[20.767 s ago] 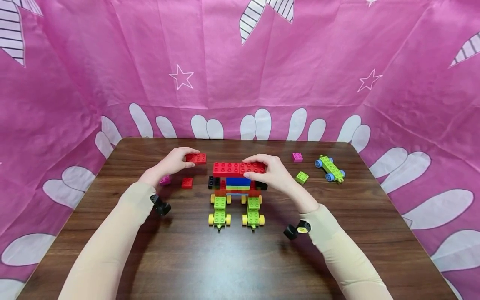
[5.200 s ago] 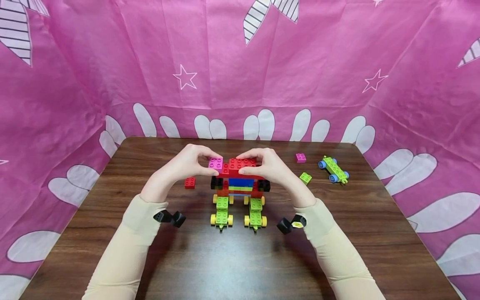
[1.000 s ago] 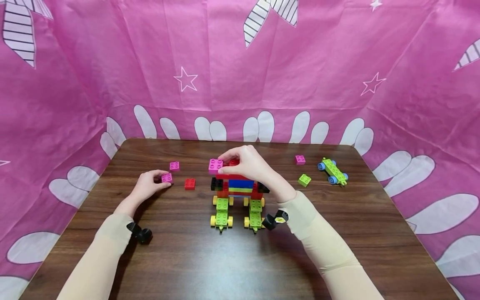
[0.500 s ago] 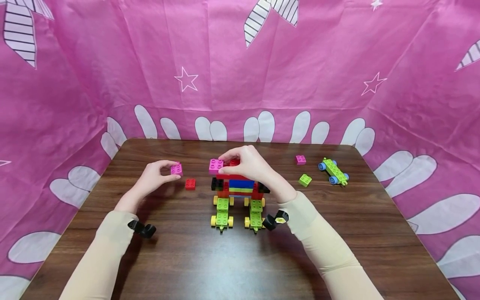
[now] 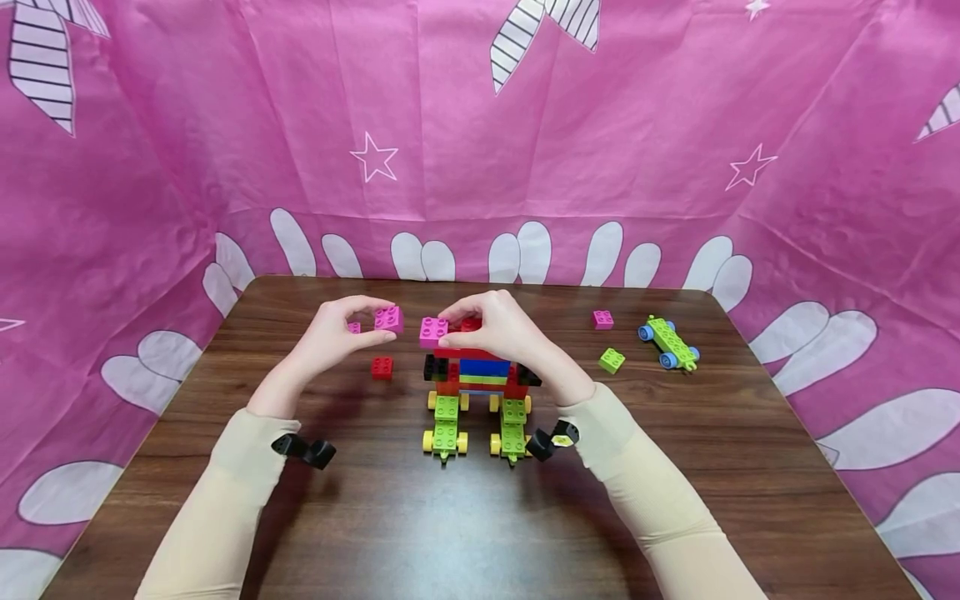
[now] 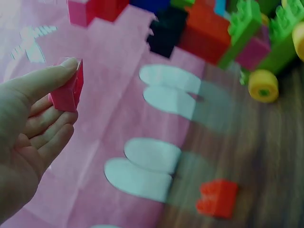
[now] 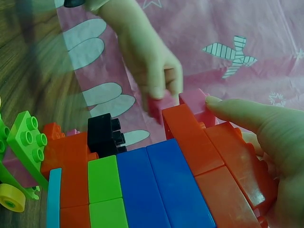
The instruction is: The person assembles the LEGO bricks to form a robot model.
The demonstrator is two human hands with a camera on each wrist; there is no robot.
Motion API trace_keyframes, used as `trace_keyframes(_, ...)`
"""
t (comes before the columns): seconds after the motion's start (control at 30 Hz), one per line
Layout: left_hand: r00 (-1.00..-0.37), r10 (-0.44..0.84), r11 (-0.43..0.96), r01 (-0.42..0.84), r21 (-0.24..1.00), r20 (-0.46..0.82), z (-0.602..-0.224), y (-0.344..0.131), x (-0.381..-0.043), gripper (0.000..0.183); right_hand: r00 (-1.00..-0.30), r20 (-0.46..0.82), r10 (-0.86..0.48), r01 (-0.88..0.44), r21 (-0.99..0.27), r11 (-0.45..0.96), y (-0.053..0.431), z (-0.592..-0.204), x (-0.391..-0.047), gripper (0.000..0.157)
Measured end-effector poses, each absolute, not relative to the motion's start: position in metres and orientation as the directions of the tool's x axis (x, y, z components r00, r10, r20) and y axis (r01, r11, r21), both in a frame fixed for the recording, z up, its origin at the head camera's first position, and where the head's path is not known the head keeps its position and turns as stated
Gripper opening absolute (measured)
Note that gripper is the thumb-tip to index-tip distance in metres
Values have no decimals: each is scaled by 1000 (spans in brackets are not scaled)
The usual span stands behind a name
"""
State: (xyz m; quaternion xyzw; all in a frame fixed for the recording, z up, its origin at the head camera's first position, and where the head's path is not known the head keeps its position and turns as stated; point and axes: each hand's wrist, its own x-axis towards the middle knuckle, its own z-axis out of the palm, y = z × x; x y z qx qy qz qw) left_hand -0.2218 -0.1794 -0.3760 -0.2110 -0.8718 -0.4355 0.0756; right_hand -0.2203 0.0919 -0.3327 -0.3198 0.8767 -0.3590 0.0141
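My left hand (image 5: 318, 346) pinches a pink building brick (image 5: 387, 319) between thumb and fingers, raised above the table. It is a short gap to the left of the brick-built model (image 5: 483, 367). The model has red bricks on top, black side bricks, a blue and lime middle, and two lime wheeled bases (image 5: 445, 433) with yellow wheels. Another pink brick (image 5: 433, 332) sits at the left end of its red top. My right hand (image 5: 495, 325) holds that brick by its right side, thumb in front, covering part of the red bricks. In the right wrist view, the thumb touches this pink brick (image 7: 197, 104).
A red brick (image 5: 382, 367) lies left of the model, and a pink brick (image 5: 354, 327) shows partly behind my left hand. To the right lie a pink brick (image 5: 602, 319), a lime brick (image 5: 611, 360) and a lime wheeled base with blue wheels (image 5: 670, 342). Pink cloth (image 5: 480, 167) surrounds the table.
My left hand has lifted a pink brick from the table and carried it right, towards the model. Earlier, it held the pink brick at the model's top left, where my right hand now grips.
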Motion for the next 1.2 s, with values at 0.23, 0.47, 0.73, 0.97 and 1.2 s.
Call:
trace_keyframes(0.23, -852, 339, 483, 521, 704, 398, -358, -164, -211, 43, -795, 210, -569, -550, -645, 531, 92, -333, -220, 34)
trace_keyframes(0.47, -840, 341, 476, 541, 693, 421, -352, -157, -202, 43, -797, 213, -566, -550, -642, 534, 93, -333, -220, 34)
trace_keyframes(0.73, -830, 355, 464, 556, 689, 431, -351, -151, -199, 41, -790, 222, -571, -561, -637, 528, 93, -333, -219, 34)
trace_keyframes(0.97, -821, 387, 438, 565, 699, 421, -353, -148, -199, 41, -789, 225, -571, -562, -640, 525, 93, -333, -219, 33)
trace_keyframes(1.2, -822, 386, 427, 561, 709, 419, -355, -146, -200, 41, -787, 225, -575, -562, -648, 515, 92, -334, -219, 33)
